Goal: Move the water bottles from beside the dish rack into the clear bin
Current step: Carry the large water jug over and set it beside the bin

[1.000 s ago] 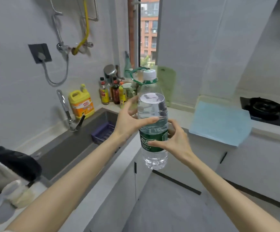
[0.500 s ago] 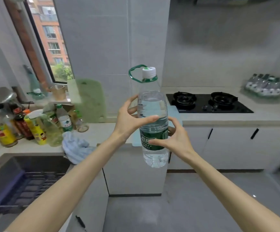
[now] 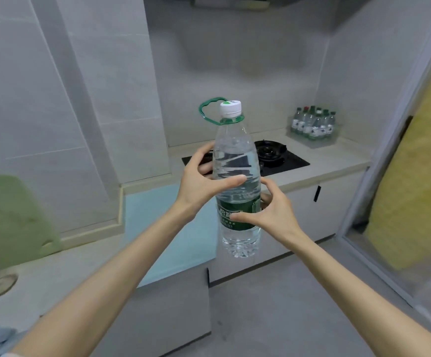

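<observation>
A large clear water bottle (image 3: 236,161) with a white cap, a green carry loop and a green label is upright in mid-air in front of me. My left hand (image 3: 201,180) grips its upper body from the left. My right hand (image 3: 273,212) grips it at the label from the right. Far off on the counter's right corner stands the clear bin (image 3: 312,140) with several small bottles (image 3: 313,123) inside it.
A black gas hob (image 3: 281,155) lies on the counter behind the bottle. A light blue mat (image 3: 168,228) covers the near counter, with a green cutting board (image 3: 8,217) at the left. A glass door frame (image 3: 389,176) runs along the right; grey floor below.
My view has swung right from the sink and window to the hob and the clear bin. Both hands keep the same grip on the bottle.
</observation>
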`<state>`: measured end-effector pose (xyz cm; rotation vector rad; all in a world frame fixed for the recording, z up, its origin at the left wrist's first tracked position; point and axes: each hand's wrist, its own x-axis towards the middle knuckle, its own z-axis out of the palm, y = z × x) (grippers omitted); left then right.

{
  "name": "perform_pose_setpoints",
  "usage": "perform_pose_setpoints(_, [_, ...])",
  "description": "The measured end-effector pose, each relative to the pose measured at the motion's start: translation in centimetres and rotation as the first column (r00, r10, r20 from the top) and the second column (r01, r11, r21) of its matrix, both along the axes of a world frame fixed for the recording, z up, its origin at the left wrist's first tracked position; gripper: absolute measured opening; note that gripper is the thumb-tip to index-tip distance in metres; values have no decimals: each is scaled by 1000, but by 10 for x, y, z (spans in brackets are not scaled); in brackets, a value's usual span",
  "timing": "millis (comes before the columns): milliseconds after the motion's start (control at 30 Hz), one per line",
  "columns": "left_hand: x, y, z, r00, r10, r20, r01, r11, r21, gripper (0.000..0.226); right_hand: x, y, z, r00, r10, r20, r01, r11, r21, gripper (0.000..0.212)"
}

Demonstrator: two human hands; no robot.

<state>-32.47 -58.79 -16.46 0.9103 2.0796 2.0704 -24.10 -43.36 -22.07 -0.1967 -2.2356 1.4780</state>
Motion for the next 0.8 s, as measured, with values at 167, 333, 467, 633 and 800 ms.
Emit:
perform_pose_setpoints(167, [-41,97,-7,998,-59,31,59,998,8,74,-32,93,-6,999,-47,9,47,999,12,85])
perform_pose_setpoints(333, [-74,198,-6,996,-60,62,58,997,41,78,-68,197,-3,998,-46,34,45,998,44,85])
perform_pose_setpoints(467, [-105,281,-2,994,-78,75,75,996,40,89,-97,280,3,998,-50,29,49,998,37,88])
perform_pose_setpoints(633, [-142,375,1,992,-94,81,90,995,51,88,-129,371,9,997,-65,35,64,997,41,87])
perform_pose_setpoints(800, [-181,460,-5,985,-141,97,138,990,40,98,-165,456,3,995,-90,50,89,996,26,87])
